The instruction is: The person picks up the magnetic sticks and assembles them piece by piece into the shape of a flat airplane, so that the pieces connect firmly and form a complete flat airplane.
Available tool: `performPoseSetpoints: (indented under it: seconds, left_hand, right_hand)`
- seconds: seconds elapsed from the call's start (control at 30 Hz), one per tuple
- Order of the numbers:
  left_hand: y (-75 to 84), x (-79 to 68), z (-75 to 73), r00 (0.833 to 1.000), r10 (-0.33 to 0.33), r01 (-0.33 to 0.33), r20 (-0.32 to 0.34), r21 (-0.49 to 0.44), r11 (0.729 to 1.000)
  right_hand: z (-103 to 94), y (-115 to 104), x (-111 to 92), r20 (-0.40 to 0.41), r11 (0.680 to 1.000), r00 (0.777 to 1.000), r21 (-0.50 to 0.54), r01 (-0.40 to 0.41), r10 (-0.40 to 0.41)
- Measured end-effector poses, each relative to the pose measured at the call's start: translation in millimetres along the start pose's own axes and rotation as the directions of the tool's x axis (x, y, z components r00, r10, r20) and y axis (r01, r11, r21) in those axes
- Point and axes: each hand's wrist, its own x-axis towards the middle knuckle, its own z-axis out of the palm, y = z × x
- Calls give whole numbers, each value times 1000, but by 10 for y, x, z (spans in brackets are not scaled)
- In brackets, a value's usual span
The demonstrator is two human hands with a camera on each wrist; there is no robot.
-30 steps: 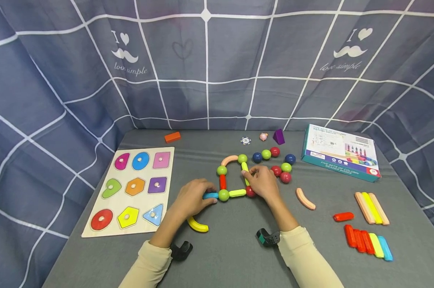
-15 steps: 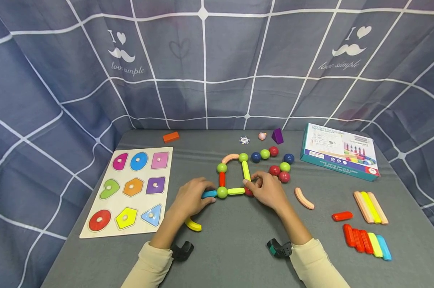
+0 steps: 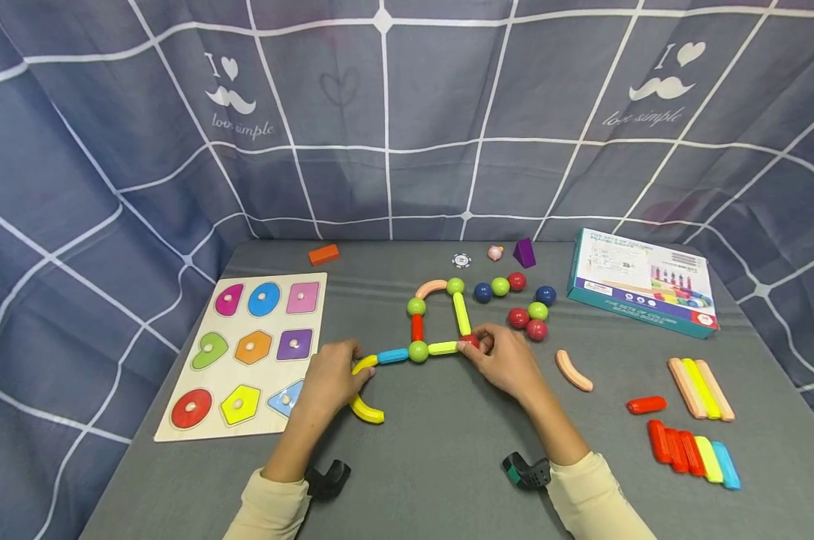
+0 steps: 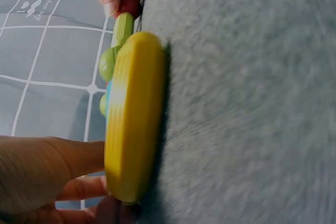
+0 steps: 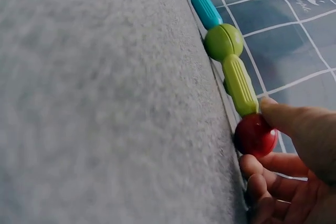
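Note:
A ring of magnetic building sticks and balls lies on the table. It joins a red stick (image 3: pixel 417 328), a peach curved stick (image 3: pixel 431 287), yellow-green sticks (image 3: pixel 462 313), green balls (image 3: pixel 418 351) and a red ball (image 3: pixel 470 340). My right hand (image 3: pixel 505 363) pinches the red ball at the near right corner, thumb on one side, fingers on the other. A blue stick (image 3: pixel 393 355) runs left from the near green ball. At its end, my left hand (image 3: pixel 328 379) grips a yellow curved stick (image 4: pixel 135 116); yellow shows on both sides of the fingers, the middle hidden.
Left stands a wooden shape puzzle board (image 3: pixel 240 354), partly under the left hand. Loose balls (image 3: pixel 528 319) lie right of the ring. Further right are a peach curved stick (image 3: pixel 573 371), a row of sticks (image 3: pixel 693 451) and a box (image 3: pixel 643 282). An orange block (image 3: pixel 323 255) sits behind.
My left hand has moved left from the blue stick, uncovering more yellow. The right hand has slid from the yellow-green stick to the red ball. The ring's near side has shifted slightly away from me.

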Motion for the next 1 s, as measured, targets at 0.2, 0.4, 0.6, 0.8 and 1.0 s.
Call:
performPoseSetpoints:
  seconds: [0.2,0.4,0.6,0.8,1.0]
  left_hand:
    - [19,69,61,999,-8,8,-47,-3,1000]
    - [33,73,49,983,141,-135,-121,55,989]
    - [15,14,-19,906,414,-404,82,-115,907]
    - [-33,-49,-107,840,450,-404,304,-203,892]
    - [-76,-67,-142,829,448,-422,335,-153,894]
  right_hand:
    - [-45,69,8,-52,999,998,35,23,-21]
    - [-419,208,-140,-121,999,992,-26,27,-30]
    - [-989,525,-476,-157,987,987,-157,-44,19]
    - [-1384,922,-931,-126,951,985,-273,-147,116]
    - [-1567,1153,-1126,-67,941,986,-293,-169,156]
